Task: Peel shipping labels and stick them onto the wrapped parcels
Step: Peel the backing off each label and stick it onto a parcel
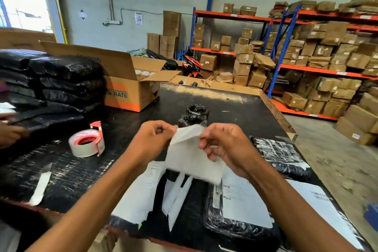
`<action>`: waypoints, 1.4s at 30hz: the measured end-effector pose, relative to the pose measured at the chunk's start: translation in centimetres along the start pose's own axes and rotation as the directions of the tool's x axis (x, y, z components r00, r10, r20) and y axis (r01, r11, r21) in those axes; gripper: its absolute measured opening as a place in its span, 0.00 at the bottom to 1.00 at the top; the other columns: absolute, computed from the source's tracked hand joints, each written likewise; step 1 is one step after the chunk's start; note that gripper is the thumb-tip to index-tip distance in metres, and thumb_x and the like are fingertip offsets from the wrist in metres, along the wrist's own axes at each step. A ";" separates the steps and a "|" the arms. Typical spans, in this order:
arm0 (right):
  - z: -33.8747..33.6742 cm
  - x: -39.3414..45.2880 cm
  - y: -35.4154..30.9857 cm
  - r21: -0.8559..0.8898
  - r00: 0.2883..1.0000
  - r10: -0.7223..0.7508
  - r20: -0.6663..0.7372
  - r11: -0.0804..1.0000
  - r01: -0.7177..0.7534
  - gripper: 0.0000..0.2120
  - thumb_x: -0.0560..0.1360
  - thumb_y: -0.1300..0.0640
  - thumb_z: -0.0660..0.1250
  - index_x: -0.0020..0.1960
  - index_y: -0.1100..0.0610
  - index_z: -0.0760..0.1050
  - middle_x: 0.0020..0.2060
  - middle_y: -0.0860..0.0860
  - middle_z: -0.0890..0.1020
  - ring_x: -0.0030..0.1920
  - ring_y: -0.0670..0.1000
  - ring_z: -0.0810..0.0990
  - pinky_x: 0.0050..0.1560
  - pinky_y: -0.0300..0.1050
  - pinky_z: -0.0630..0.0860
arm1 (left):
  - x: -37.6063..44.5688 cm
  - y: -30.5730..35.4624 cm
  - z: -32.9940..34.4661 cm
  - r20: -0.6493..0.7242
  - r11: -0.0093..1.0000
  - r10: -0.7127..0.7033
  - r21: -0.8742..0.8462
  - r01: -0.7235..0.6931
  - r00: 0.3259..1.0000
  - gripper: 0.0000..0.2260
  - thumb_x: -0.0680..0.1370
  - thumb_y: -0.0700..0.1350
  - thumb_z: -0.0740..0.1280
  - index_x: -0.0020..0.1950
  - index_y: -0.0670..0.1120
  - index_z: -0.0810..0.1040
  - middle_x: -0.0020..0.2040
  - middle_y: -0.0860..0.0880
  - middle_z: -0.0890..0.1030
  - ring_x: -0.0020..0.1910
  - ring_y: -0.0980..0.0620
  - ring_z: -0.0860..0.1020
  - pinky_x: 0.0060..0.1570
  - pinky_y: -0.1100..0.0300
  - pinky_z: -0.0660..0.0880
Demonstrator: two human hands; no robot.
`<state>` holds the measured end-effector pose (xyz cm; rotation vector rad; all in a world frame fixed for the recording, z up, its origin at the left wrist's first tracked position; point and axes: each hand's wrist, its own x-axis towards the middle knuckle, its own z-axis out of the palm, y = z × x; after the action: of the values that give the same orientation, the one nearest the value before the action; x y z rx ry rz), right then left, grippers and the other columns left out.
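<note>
Hands split a shipping label (192,153) above the table's near edge: left hand (151,141) and right hand (223,147) each pinch a top corner, separating backing.

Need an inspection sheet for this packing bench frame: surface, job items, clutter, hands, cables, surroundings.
Surface: black table, scuffed, worn pale at the far edge.
Job's things: label sheet held up, top corner being peeled; wrapped parcel with a label below; another parcel at right; black parcel stack at left.
Clutter: tape dispenser, backing strips, open carton.
Grippers: left hand and right hand both pinch the sheet.
Cables: wall cable to a socket strip.
Surroundings: shelving loaded with cartons; another person's hand at left.
</note>
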<state>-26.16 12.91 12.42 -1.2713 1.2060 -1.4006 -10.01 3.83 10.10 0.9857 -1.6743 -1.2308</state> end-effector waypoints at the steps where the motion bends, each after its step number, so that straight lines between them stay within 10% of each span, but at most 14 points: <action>1: -0.2 0.1 -0.1 0.073 1.000 -0.010 -0.023 0.997 0.012 0.12 0.75 0.68 0.61 0.36 0.63 0.78 0.27 0.54 0.79 0.25 0.48 0.72 0.22 0.37 0.68 | 0.6 -0.6 -0.4 -0.035 0.999 -0.045 0.006 0.045 0.998 0.10 0.79 0.44 0.66 0.45 0.37 0.81 0.32 0.46 0.78 0.30 0.53 0.71 0.25 0.69 0.68; 8: -3.7 1.0 -2.9 0.440 0.929 -0.174 -0.327 0.842 0.313 0.14 0.77 0.64 0.57 0.36 0.60 0.76 0.26 0.48 0.77 0.25 0.43 0.73 0.25 0.32 0.70 | 3.5 -4.0 -2.4 -0.237 0.989 -0.099 0.084 0.122 0.966 0.15 0.79 0.43 0.65 0.41 0.32 0.78 0.32 0.43 0.74 0.30 0.49 0.68 0.30 0.61 0.64; 16: -7.6 1.3 -7.2 0.341 0.718 -0.314 -0.621 0.717 0.609 0.08 0.73 0.61 0.62 0.36 0.58 0.76 0.27 0.48 0.78 0.28 0.45 0.74 0.30 0.35 0.71 | 5.0 -6.0 -3.4 -0.363 0.985 -0.019 0.155 0.081 0.932 0.12 0.78 0.45 0.66 0.36 0.42 0.76 0.31 0.46 0.77 0.32 0.48 0.73 0.30 0.61 0.67; 22: -6.3 2.5 -4.2 -0.146 0.923 -0.225 -0.313 0.971 0.187 0.10 0.77 0.66 0.58 0.40 0.64 0.75 0.27 0.53 0.81 0.30 0.51 0.76 0.31 0.40 0.75 | 4.1 -3.3 -2.7 -0.440 0.956 0.237 0.264 -0.127 0.866 0.07 0.78 0.45 0.67 0.45 0.42 0.80 0.35 0.45 0.81 0.28 0.54 0.79 0.26 0.69 0.73; 31: -1.9 3.9 4.0 -0.675 0.933 0.351 0.079 0.707 -0.209 0.12 0.77 0.61 0.58 0.40 0.62 0.76 0.35 0.55 0.82 0.32 0.48 0.77 0.33 0.37 0.75 | 3.0 -1.6 -3.0 -0.359 0.942 0.315 0.227 -0.246 0.879 0.06 0.75 0.46 0.70 0.46 0.45 0.84 0.40 0.48 0.85 0.38 0.55 0.82 0.43 0.60 0.78; 37: -0.6 4.2 8.5 -0.887 0.861 0.489 0.143 0.450 -0.108 0.12 0.77 0.60 0.60 0.45 0.67 0.79 0.41 0.58 0.84 0.30 0.46 0.76 0.28 0.34 0.74 | 1.7 -1.3 -2.8 -0.263 0.963 0.264 0.021 -0.268 0.928 0.03 0.74 0.41 0.72 0.46 0.45 0.85 0.43 0.50 0.85 0.40 0.63 0.82 0.39 0.73 0.74; 42: -0.9 3.6 8.4 -0.924 0.956 0.251 0.152 0.379 0.048 0.12 0.72 0.53 0.72 0.38 0.62 0.81 0.33 0.53 0.85 0.31 0.48 0.80 0.38 0.43 0.79 | 1.8 -0.7 -2.7 -0.178 0.936 0.314 -0.108 -0.336 0.933 0.07 0.73 0.30 0.66 0.46 0.36 0.83 0.46 0.46 0.85 0.47 0.59 0.82 0.45 0.72 0.75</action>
<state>-27.51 8.16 4.66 -1.9984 1.9329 -0.2746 -8.09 1.09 10.25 0.6694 -1.5333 -1.0034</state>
